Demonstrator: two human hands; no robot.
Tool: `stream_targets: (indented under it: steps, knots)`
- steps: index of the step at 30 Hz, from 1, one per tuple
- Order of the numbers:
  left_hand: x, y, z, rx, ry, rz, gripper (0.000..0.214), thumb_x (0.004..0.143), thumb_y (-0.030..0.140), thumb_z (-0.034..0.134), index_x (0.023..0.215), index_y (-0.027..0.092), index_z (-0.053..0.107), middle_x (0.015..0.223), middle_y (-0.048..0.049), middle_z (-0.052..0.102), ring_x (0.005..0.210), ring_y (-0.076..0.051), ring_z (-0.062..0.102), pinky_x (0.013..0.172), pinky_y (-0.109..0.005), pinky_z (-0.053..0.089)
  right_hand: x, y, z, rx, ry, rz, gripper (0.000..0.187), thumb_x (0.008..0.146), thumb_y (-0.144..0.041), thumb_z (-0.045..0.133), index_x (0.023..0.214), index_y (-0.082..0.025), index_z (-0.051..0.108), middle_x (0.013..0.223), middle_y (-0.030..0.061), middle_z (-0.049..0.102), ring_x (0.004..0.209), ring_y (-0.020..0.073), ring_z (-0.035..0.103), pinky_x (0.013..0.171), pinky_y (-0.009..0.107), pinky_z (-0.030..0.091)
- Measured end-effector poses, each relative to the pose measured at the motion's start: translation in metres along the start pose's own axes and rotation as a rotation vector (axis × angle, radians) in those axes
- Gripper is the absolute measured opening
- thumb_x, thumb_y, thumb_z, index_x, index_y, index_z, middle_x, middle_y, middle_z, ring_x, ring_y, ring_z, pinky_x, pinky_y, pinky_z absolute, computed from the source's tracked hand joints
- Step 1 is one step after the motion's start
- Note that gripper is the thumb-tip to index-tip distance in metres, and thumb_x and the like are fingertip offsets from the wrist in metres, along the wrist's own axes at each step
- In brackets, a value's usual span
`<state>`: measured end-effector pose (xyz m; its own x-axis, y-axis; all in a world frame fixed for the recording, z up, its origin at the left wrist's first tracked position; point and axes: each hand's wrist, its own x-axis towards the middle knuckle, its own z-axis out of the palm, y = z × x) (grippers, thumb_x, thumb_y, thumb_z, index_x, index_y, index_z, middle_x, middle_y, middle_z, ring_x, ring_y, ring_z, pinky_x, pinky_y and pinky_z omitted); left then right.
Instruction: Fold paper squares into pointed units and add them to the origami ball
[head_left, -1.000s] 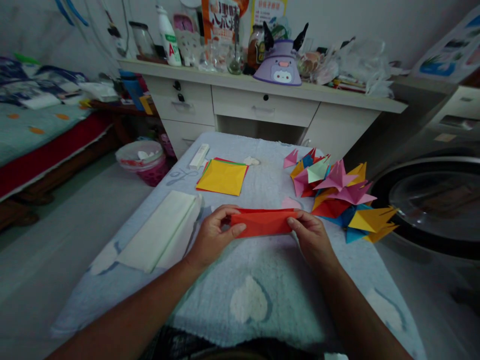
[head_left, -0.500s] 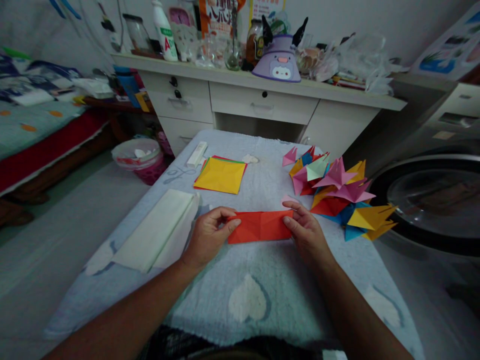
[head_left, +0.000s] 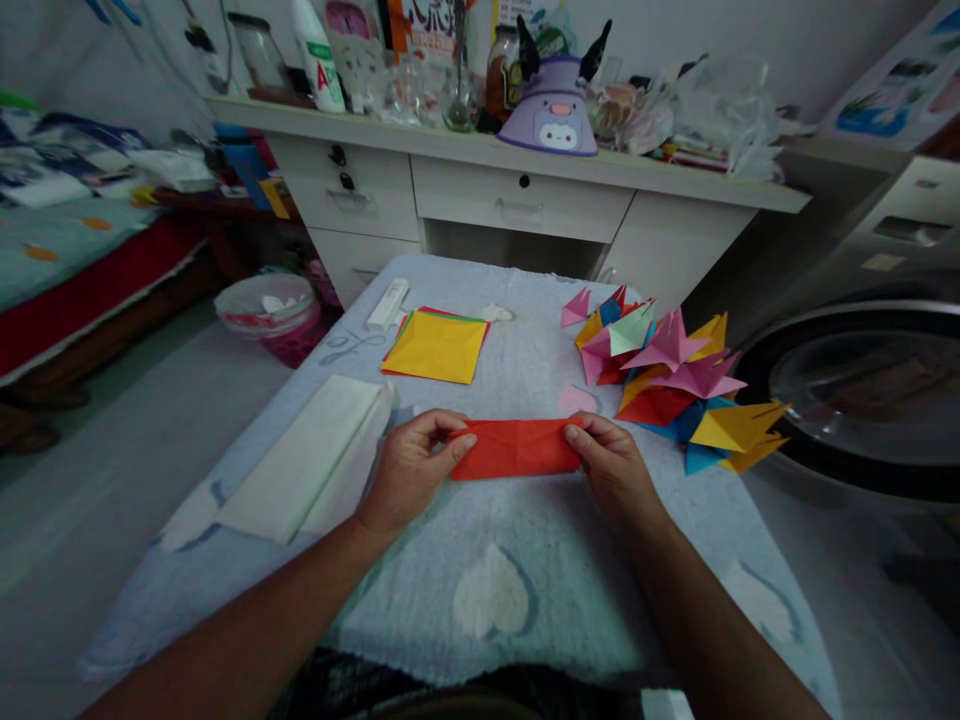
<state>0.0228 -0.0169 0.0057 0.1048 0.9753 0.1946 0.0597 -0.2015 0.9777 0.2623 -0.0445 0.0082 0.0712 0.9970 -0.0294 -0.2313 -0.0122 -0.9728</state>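
Note:
A red sheet of origami paper (head_left: 517, 448), folded into a long rectangle with creases showing, is stretched between my two hands over the cloth-covered table. My left hand (head_left: 420, 462) pinches its left end between thumb and fingers. At the right end, my right hand (head_left: 611, 458) pinches the upper corner, thumb on top. Beyond the hands lies a stack of square papers (head_left: 435, 345) with a yellow sheet uppermost. Several folded paper cranes (head_left: 667, 370) in pink, yellow, red and blue are heaped at the right.
Left of my hands lies a folded pale sheet (head_left: 315, 455). A small white box (head_left: 388, 305) is near the far left corner of the tablecloth (head_left: 495, 600). A pink bin (head_left: 289, 340) stands on the floor, a front-loading washing machine (head_left: 892, 240) at the right, a cluttered desk (head_left: 525, 205) behind.
The fingers of my right hand have closed down on the paper's right end; before, the index finger was raised. The whole view has shifted slightly.

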Motion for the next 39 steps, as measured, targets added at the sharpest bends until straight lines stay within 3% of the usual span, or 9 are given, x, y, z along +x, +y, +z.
stream_targets:
  steps: [21, 23, 27, 29, 39]
  knots:
    - [-0.0006, 0.0007, 0.0004, -0.012, 0.012, -0.023, 0.011, 0.074, 0.023, 0.073, 0.077, 0.017, 0.065, 0.079, -0.0002, 0.065, 0.074, -0.013, 0.060, 0.071, -0.024, 0.047, -0.0013, -0.0023, 0.0007, -0.018, 0.010, -0.005, 0.026, 0.076, -0.038, 0.076, 0.066, -0.020, 0.060, 0.062, -0.0038, 0.049, 0.058, 0.0109, 0.039, 0.055, 0.024, 0.030]
    - [-0.0001, 0.0021, 0.0016, -0.054, 0.027, -0.041, 0.016, 0.073, 0.023, 0.074, 0.085, 0.017, 0.063, 0.077, 0.0008, 0.065, 0.072, -0.012, 0.060, 0.068, -0.023, 0.047, -0.0009, -0.0017, 0.0002, -0.034, 0.017, -0.018, 0.027, 0.075, -0.039, 0.076, 0.065, -0.020, 0.059, 0.061, -0.0037, 0.048, 0.058, 0.0112, 0.039, 0.055, 0.025, 0.031]
    - [0.0016, 0.0047, 0.0028, -0.165, 0.003, -0.098, 0.048, 0.074, 0.023, 0.074, 0.117, 0.022, 0.052, 0.082, 0.0023, 0.068, 0.070, -0.011, 0.061, 0.067, -0.022, 0.047, 0.0000, 0.0005, -0.0011, -0.049, 0.016, -0.027, 0.027, 0.075, -0.039, 0.076, 0.066, -0.020, 0.059, 0.061, -0.0036, 0.048, 0.058, 0.0113, 0.039, 0.054, 0.025, 0.030]
    - [0.0025, 0.0048, 0.0025, -0.201, -0.020, -0.131, 0.052, 0.075, 0.024, 0.074, 0.121, 0.022, 0.050, 0.079, 0.0030, 0.068, 0.068, -0.011, 0.061, 0.066, -0.022, 0.046, 0.0002, 0.0016, -0.0020, -0.051, 0.011, -0.026, 0.026, 0.077, -0.038, 0.075, 0.067, -0.020, 0.060, 0.062, -0.0037, 0.048, 0.057, 0.0113, 0.039, 0.054, 0.025, 0.030]
    - [0.0041, -0.0008, 0.0013, -0.224, -0.036, -0.228, 0.018, 0.074, 0.029, 0.076, 0.083, 0.017, 0.066, 0.072, 0.0032, 0.063, 0.065, -0.008, 0.056, 0.061, -0.019, 0.042, 0.0005, 0.0029, -0.0040, -0.018, 0.024, -0.028, 0.020, 0.078, -0.033, 0.076, 0.069, -0.021, 0.062, 0.064, -0.0037, 0.051, 0.059, 0.0114, 0.040, 0.055, 0.024, 0.030]
